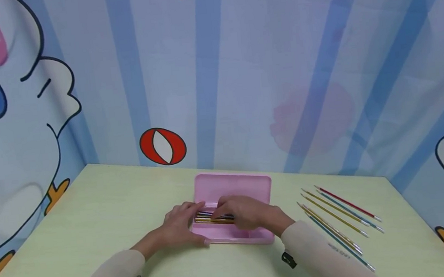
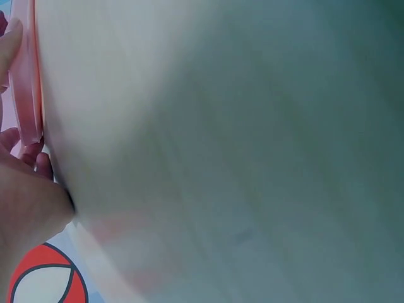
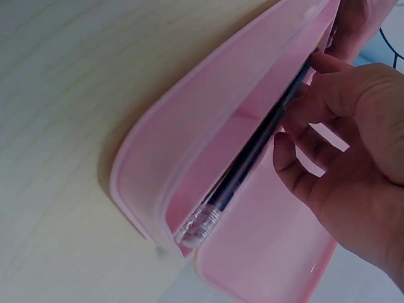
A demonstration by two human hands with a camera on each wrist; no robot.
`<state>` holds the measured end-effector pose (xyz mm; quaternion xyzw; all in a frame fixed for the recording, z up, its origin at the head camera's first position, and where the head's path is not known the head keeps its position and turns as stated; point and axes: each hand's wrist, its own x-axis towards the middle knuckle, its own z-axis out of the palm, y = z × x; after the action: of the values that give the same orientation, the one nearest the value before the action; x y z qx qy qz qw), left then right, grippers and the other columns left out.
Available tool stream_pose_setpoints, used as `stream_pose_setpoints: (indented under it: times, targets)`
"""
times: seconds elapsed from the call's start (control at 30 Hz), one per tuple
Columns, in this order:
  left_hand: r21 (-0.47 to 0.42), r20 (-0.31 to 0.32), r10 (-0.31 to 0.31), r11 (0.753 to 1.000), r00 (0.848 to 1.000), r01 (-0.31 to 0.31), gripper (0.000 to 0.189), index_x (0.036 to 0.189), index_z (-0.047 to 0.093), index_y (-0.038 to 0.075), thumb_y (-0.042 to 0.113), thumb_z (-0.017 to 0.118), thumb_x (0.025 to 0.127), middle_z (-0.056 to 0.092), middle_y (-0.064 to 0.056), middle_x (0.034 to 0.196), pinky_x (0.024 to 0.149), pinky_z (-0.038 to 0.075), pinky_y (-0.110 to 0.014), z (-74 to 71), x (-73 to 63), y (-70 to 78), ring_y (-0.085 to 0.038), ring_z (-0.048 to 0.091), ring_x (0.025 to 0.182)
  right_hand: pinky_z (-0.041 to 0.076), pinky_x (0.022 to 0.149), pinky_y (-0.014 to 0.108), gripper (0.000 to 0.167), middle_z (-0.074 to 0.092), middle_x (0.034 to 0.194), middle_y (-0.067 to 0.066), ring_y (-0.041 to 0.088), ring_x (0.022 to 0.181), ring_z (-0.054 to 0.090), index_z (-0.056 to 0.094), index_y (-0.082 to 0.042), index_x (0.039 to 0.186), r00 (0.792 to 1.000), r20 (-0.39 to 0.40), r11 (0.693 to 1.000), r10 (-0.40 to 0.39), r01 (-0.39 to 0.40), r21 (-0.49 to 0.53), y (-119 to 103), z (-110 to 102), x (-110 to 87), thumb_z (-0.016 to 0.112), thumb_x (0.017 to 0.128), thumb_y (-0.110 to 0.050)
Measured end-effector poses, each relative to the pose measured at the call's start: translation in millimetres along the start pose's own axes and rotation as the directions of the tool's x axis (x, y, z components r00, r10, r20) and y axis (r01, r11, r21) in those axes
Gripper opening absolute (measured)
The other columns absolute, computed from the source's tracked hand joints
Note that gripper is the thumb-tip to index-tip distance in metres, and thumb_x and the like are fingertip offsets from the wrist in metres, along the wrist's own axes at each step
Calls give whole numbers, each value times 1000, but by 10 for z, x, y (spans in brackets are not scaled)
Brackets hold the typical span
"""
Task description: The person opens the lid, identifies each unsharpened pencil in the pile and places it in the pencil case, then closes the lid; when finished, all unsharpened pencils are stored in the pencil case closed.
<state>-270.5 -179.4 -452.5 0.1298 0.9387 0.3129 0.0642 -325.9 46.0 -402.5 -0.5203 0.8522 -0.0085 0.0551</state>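
Note:
A pink pencil case point(image 1: 247, 183) lies with its lid raised at the back. Gold and dark pencils point(image 1: 205, 220) lie lengthwise inside its tray. My left hand point(image 1: 180, 227) grips the case's left end, thumb at the front corner and fingers toward the back; the left wrist view shows its fingers around the pink edge. Over the tray, my right hand point(image 1: 247, 210) has curled fingers on a dark pencil point(image 3: 249, 154) with a silver ferrule and a clear-looking end. Part of the tray and the pencils is hidden beneath the right hand.
On the right of the pale table point(image 1: 145, 182) several loose pencils point(image 1: 330, 226) lie slanted, in gold, blue and red, partly behind the right sleeve point(image 1: 319, 250). A striped blue cloth backdrop point(image 1: 239, 73) with cartoon prints stands along the table's back edge.

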Motion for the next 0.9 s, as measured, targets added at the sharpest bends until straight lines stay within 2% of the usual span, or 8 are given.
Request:
stream_pose_setpoints:
  times: [0.13, 0.2, 0.33, 0.5, 0.7, 0.9]
  targets:
    - [8, -10, -10, 1000, 1000, 10, 101, 155, 38, 21, 50, 86, 71, 46, -7, 148, 114, 26, -59, -5, 8, 28, -30, 38, 133, 51, 95, 24, 47, 69, 113, 0, 13, 104, 63, 72, -23, 123, 998, -60, 1000, -24, 25, 18, 24, -13, -27, 57, 90, 9]
    - [9, -13, -16, 1000, 1000, 16, 101, 154, 38, 21, 49, 87, 71, 46, -7, 147, 113, 27, -59, -1, 14, 31, -30, 38, 133, 52, 91, 25, 46, 70, 109, 2, 15, 100, 64, 73, -18, 121, 995, -96, 998, -19, 26, 66, 36, -25, -53, 57, 89, 11]
    - [4, -12, -22, 1000, 1000, 22, 101, 154, 38, 21, 49, 87, 70, 46, -7, 148, 113, 28, -58, 15, 17, 25, -30, 38, 132, 53, 91, 29, 38, 71, 109, 6, 19, 101, 65, 72, -9, 123, 989, -143, 985, 44, -19, 170, 66, -50, -122, 61, 89, 5]
    - [1, -16, -34, 999, 999, 34, 102, 154, 38, 21, 49, 88, 69, 46, -7, 149, 113, 29, -59, 36, 20, 28, -30, 39, 132, 53, 94, 38, 34, 70, 119, 8, 21, 109, 65, 67, -7, 127, 975, -170, 962, 143, -97, 254, 111, -102, -260, 63, 94, -6]
    - [8, -40, -9, 1000, 999, 9, 100, 152, 41, 18, 45, 89, 69, 49, -10, 145, 110, 31, -60, 19, -9, 42, -31, 41, 129, 56, 86, 40, 32, 70, 119, 12, 23, 100, 66, 66, -3, 126, 947, -279, 950, 161, -72, 305, 179, -214, -410, 62, 94, -4]
    - [-56, -23, 28, 998, 999, -29, 101, 153, 39, 13, 40, 90, 70, 47, -16, 142, 107, 38, -62, -29, -32, 33, -35, 41, 129, 55, 79, 31, 27, 71, 112, 12, 18, 93, 64, 70, -2, 119, 907, -350, 910, 233, -77, 408, 243, -241, -531, 58, 95, -2]
